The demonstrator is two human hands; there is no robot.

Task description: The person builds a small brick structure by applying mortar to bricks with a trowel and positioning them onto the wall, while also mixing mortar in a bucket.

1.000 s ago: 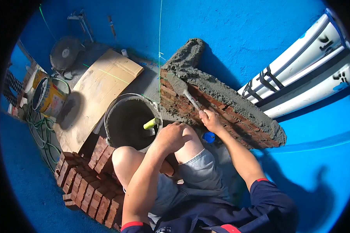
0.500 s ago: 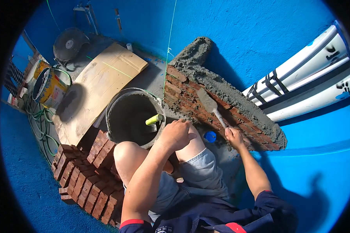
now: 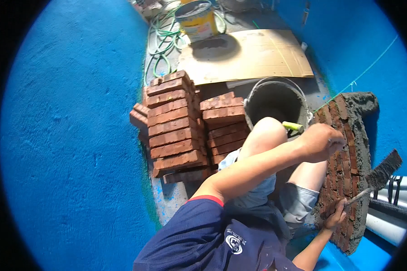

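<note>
My right hand is closed round the handle of a trowel, whose blade is caked with grey mortar and reaches past the low brick wall. Wet mortar coats the wall's top. Over my right knee, beside the wall's brick face, my left hand has its fingers curled in; no object shows in it, though the palm is hidden. Just beyond that hand stands a mortar-smeared bucket. A yellow-green handle sticks out over its near rim; the rest of that tool is hidden.
Stacked red bricks stand left of my knees. Flattened cardboard lies beyond the bucket, with a yellow pail and a green hose past it. A green string runs to the wall. White wrapped rolls lie at right.
My view has swung left, bringing the brick stack to the middle. The trowel blade has gone from in front of the brick face to beyond the mortar top. My left hand remains near my knee.
</note>
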